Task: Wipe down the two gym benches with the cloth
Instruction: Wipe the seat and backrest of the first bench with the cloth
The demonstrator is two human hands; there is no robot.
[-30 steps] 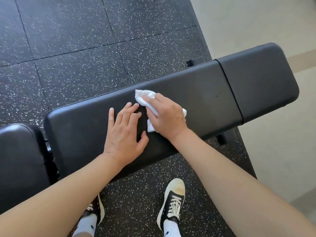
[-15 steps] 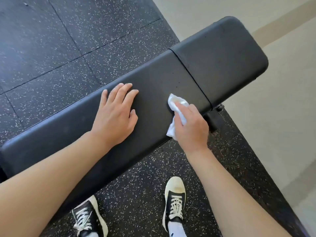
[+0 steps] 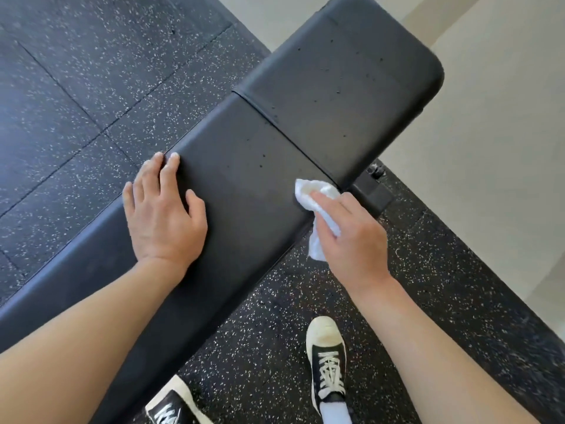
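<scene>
One bench is mid-wipe: my right hand pinches the cloth at four o'clock, left hand spread flat; the end pad at one o'clock awaits.

We see a dark rubber floor flecked with white, laid in square tiles with thin seams between them. To the right it ends along a straight edge against a pale, smooth floor, which has a slightly darker beige band near the top. Down near the bottom edge stand two black sneakers with cream toe caps and white laces: the right sneaker fully in view with a white sock above it, the left sneaker partly cut off.
</scene>
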